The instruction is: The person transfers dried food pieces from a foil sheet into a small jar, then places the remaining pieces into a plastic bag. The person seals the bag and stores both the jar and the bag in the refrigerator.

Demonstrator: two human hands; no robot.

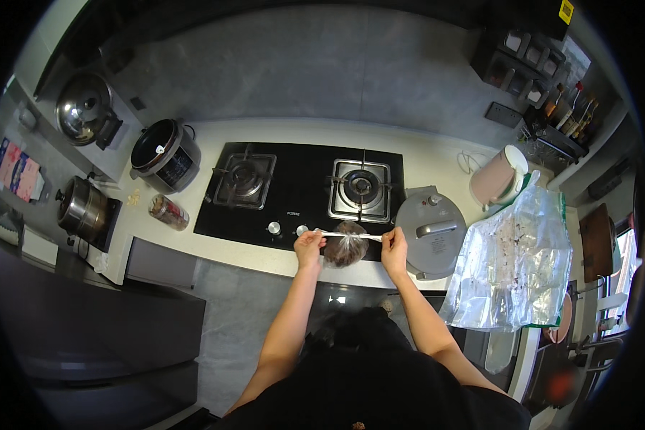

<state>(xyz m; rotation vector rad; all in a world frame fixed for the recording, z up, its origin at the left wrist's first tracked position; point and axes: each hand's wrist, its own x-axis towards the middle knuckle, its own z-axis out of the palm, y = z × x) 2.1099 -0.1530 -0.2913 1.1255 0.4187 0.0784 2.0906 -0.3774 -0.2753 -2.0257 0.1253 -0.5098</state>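
Note:
A clear plastic bag (346,251) with dark brown contents lies at the front edge of the black gas hob (295,183). Its twisted top is stretched sideways into two thin ends above the contents. My left hand (308,248) pinches the left end, near a hob knob. The right end is pinched in my right hand (394,250), beside the grey pressure cooker lid (431,236). What exactly the bag contains cannot be told.
Right of the lid, a large clear plastic bag (510,269) hangs over the counter edge, before a pink electric kettle (494,180). To the left stand an open electric pressure cooker (166,156) and a jar (168,212). Spice boxes and utensils occupy the back right.

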